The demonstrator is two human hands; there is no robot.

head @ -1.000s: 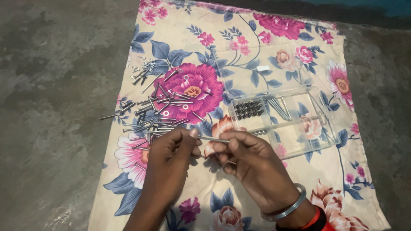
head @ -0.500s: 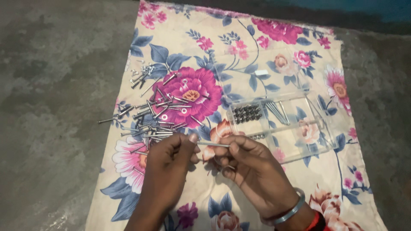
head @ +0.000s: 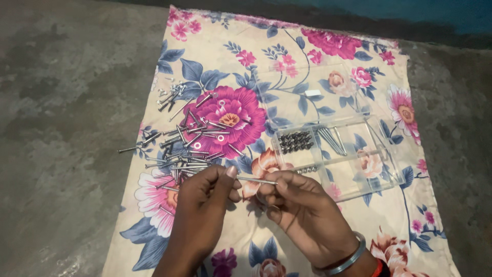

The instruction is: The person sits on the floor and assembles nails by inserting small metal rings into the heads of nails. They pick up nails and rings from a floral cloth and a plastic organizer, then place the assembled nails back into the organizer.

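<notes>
A long thin metal bolt (head: 256, 180) lies level between my two hands, low in the view. My left hand (head: 205, 197) pinches its left end with thumb and fingers. Its right end sits in the curled fingers of my right hand (head: 300, 208), which wears metal bangles at the wrist. Just beyond my left hand a loose pile of bolts, screws and washers (head: 192, 143) is spread over the floral cloth (head: 236, 61). To the right stands a clear plastic compartment box (head: 382, 169) with dark screws (head: 296, 141) and several long bolts (head: 330, 139) in its sections.
The box's clear open lid (head: 307, 97) lies flat behind it on the cloth. Bare grey concrete floor (head: 61, 102) surrounds the cloth on the left and far right. A blue-painted wall edge (head: 410, 13) runs along the top.
The camera has tilted, so the cloth and box sit lower and further right in view. My hands have kept their hold on the long bolt, with my fingers shifting slightly.
</notes>
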